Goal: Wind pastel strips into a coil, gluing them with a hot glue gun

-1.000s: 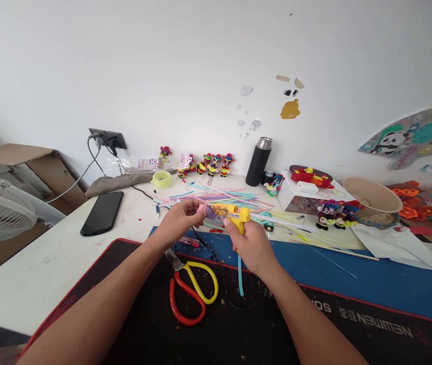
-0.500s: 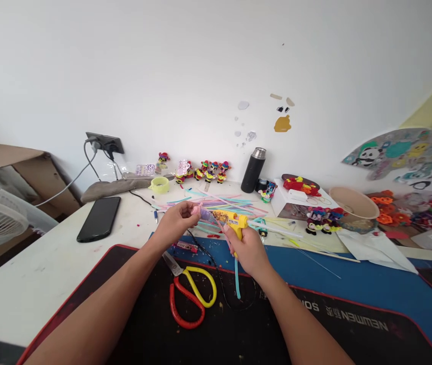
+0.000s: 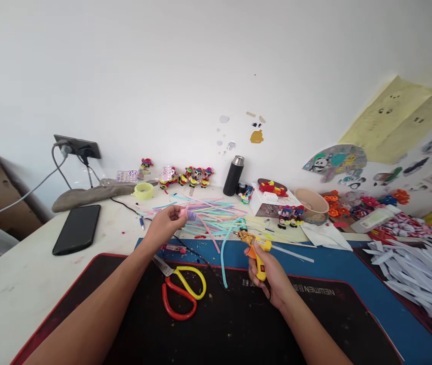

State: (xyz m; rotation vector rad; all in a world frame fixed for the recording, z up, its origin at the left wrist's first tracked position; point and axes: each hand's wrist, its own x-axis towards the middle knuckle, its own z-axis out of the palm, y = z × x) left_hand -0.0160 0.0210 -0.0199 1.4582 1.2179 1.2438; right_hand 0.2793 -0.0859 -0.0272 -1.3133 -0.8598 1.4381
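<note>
Wht wall (image 3: 163, 76) w/ stickers (image 3: 256, 137), wht tbl (image 3: 22, 294)

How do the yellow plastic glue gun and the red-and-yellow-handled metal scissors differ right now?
The yellow plastic glue gun is in the right hand; the metal-bladed scissors lie with their red and yellow loop handles on the black mat. The gun has an orange trigger; the scissors have none. Brownish blotches mark the gun's front; the scissors' handles look plain. Both have yellow parts.

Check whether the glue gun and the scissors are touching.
Apart. The head view shows black mat between the scissors, which lie on it, and the glue gun in the right hand.
</note>
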